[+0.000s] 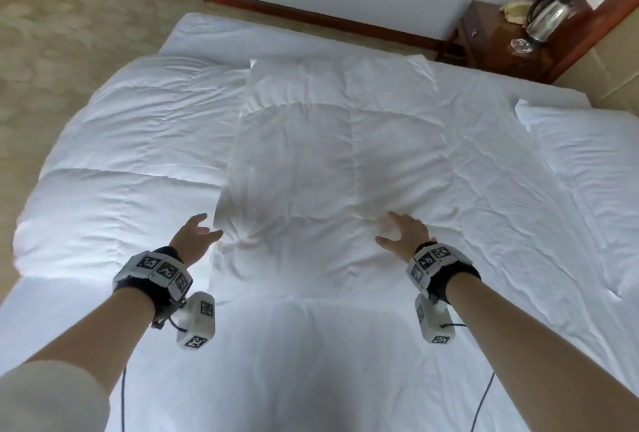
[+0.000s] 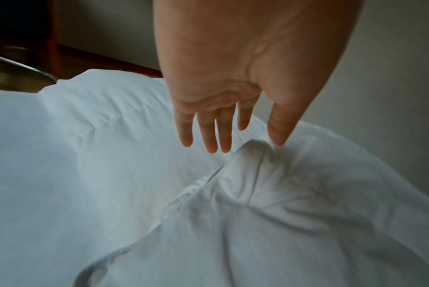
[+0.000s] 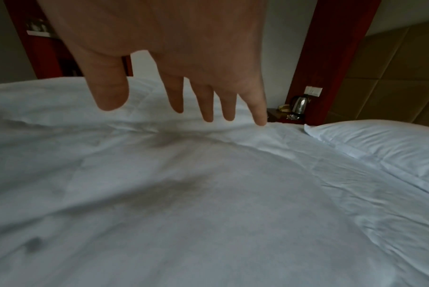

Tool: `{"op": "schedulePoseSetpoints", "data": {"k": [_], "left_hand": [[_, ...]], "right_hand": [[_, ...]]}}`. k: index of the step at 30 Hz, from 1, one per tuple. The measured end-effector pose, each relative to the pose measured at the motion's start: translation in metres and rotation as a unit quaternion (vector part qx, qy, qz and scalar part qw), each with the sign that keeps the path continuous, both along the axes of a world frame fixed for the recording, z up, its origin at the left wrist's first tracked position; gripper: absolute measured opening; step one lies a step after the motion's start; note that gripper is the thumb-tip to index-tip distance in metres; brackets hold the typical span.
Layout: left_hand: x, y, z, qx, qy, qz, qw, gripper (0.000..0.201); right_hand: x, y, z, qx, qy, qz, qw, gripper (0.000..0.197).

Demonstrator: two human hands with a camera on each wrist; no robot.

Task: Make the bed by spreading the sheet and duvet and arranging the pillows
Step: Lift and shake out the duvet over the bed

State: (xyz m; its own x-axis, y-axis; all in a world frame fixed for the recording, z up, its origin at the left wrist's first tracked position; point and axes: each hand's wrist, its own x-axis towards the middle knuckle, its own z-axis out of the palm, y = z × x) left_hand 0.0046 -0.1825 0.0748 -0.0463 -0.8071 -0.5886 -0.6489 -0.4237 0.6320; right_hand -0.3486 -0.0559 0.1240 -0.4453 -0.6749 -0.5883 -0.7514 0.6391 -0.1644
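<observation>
Fingers (image 2: 209, 136) spread over duvet (image 1: 332, 162); pillow (image 1: 584, 155), kettle (image 1: 548, 18) beyond.

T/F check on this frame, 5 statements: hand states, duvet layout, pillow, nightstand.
1. Both hands are open. True: the left hand and right hand show spread, straight fingers.
2. The left hand grips a pillow. False: it holds nothing; its thumb tip just meets the edge of the folded duvet panel.
3. A kettle stands on the wooden nightstand. True.
4. The duvet lies fully spread and flat. False: a folded panel lies doubled over the middle of the bed.
5. The pillow lies at the bed's left edge. False: it lies at the right edge.
</observation>
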Motion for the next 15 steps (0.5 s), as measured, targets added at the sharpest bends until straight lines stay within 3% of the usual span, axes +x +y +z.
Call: {"op": "schedulePoseSetpoints", "data": {"k": [6, 11, 15], "left_hand": [[0.024, -0.001, 0.034, -0.052, 0.069, 0.053, 0.995, 0.044], [0.064, 0.033, 0.070, -0.079, 0.138, 0.123, 0.980, 0.033], [0.110, 0.087, 0.080, -0.101, 0.134, 0.182, 0.969, 0.032]], "right_hand": [[0.036, 0.017, 0.037, -0.089, -0.038, -0.046, 0.994, 0.064], [0.085, 0.026, 0.062, -0.152, -0.078, 0.008, 0.985, 0.060], [0.124, 0.028, 0.057, -0.150, -0.102, 0.069, 0.981, 0.059]]}}
